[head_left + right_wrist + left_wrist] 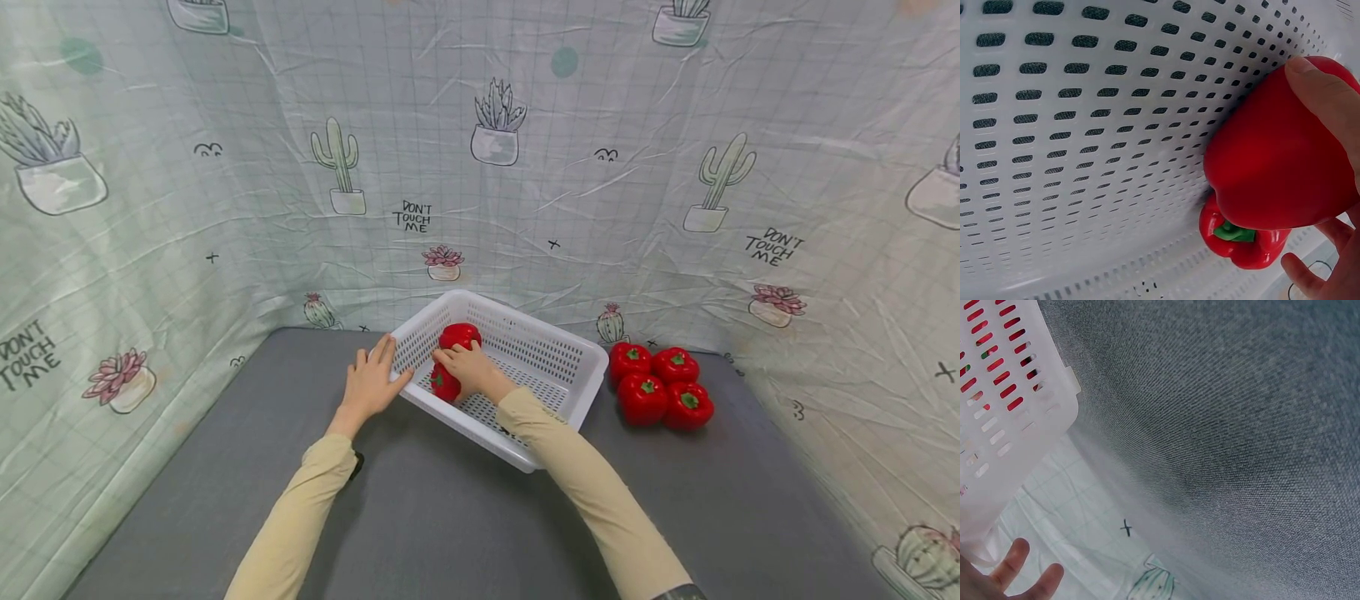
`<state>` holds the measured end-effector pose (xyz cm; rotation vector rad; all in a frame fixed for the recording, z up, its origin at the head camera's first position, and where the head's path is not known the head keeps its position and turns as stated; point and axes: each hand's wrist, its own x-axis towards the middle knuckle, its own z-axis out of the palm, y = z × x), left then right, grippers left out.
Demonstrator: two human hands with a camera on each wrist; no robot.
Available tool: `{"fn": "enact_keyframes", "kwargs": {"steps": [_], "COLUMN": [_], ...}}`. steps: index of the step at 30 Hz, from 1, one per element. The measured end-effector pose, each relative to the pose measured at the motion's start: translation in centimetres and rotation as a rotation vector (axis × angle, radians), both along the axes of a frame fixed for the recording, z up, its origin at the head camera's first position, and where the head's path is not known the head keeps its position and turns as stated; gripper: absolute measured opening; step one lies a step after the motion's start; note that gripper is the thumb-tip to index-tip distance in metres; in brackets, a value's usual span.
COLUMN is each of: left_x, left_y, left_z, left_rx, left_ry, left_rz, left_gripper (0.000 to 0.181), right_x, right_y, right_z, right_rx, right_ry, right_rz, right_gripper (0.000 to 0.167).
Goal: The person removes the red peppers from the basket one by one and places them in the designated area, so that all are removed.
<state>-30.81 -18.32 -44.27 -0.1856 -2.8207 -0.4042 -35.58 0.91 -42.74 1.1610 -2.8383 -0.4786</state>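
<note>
A white perforated plastic basket stands at the back of the grey table. Inside, near its left end, my right hand grips a red bell pepper with a green stem. In the right wrist view the thumb lies along one side of this pepper. Another red bell pepper sits just beyond it in the basket, its green stem visible in the right wrist view. At the basket's left rim rests my left hand, fingers spread. Only some of its fingers appear in the left wrist view, beside the basket wall.
Several red bell peppers stand grouped to the right of the basket. A cloth with printed cactus drawings hangs behind and along both sides of the grey tabletop.
</note>
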Motion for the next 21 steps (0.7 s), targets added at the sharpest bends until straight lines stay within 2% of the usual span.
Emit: {"fn": "enact_keyframes", "kwargs": {"steps": [8, 15, 21], "left_x": [-0.1, -0.2, -0.1], "left_y": [-0.1, -0.1, -0.1], "left_z": [-0.1, -0.2, 0.0], "left_rx": [0.007, 0.007, 0.001], "left_ry": [0.001, 0.003, -0.011], "left_rz": [-0.008, -0.020, -0.019], "left_gripper": [0.070, 0.070, 0.070], "right_x": [-0.3, -0.4, -0.3], "right_y": [0.5, 1.0, 1.1], "right_z": [0.4, 0.9, 1.5], "right_rx": [-0.048, -0.092, -0.075], "right_ry": [-0.031, -0.028, -0.002], "right_rz": [-0.025, -0.005, 0.025], "right_gripper": [0.091, 0.084, 0.084]}}
